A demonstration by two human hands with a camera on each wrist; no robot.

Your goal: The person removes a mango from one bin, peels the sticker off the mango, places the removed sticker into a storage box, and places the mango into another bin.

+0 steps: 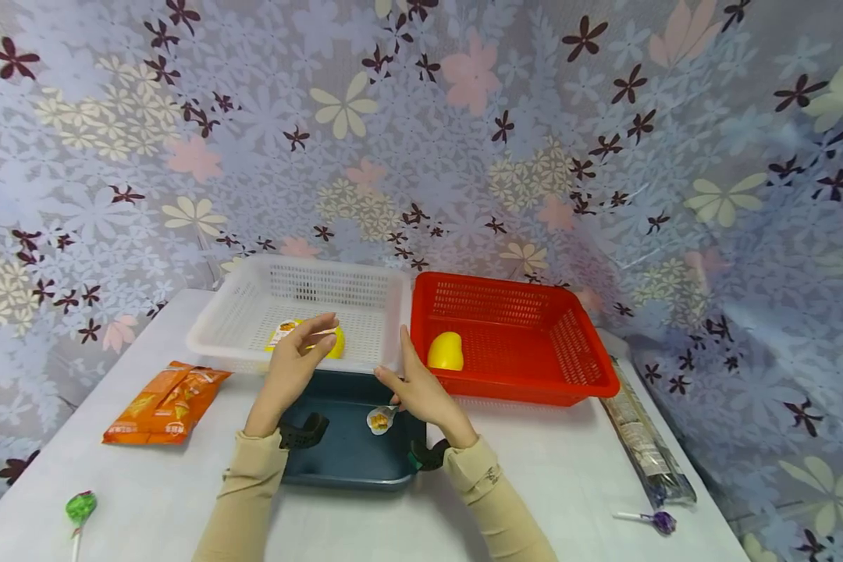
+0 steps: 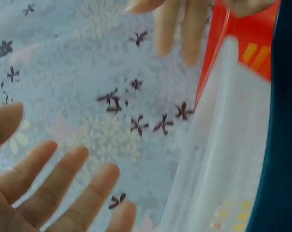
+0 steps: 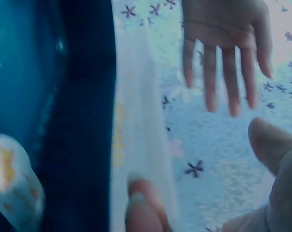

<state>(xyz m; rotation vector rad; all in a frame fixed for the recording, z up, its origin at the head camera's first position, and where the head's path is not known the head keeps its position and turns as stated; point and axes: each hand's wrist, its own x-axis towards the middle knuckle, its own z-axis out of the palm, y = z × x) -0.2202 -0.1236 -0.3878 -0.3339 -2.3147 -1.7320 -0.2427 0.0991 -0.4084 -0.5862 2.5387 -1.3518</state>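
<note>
My left hand [image 1: 298,359] is over the front of the white basket [image 1: 232,312], its fingers spread and nothing between them. Behind it a yellow object [image 1: 337,343] and a small yellow-and-white packet [image 1: 281,334] are partly covered. My right hand [image 1: 421,390] hovers by the corner where the white and red baskets meet, thumb and fingers apart. Below its fingers, a small item in a white wrapper with an orange-yellow picture [image 1: 379,420] shows in the dark blue tray [image 1: 351,482]. In the left wrist view the left fingers [image 2: 78,183] fan out, palm empty.
A red basket [image 1: 534,382] at the right holds a yellow mango-shaped object [image 1: 446,351]. Left lie an orange snack bag [image 1: 168,402] and a green lollipop [image 1: 80,507]. A long clear packet [image 1: 649,445] and a purple lollipop [image 1: 663,522] lie right. Floral cloth [image 1: 421,156] hangs behind.
</note>
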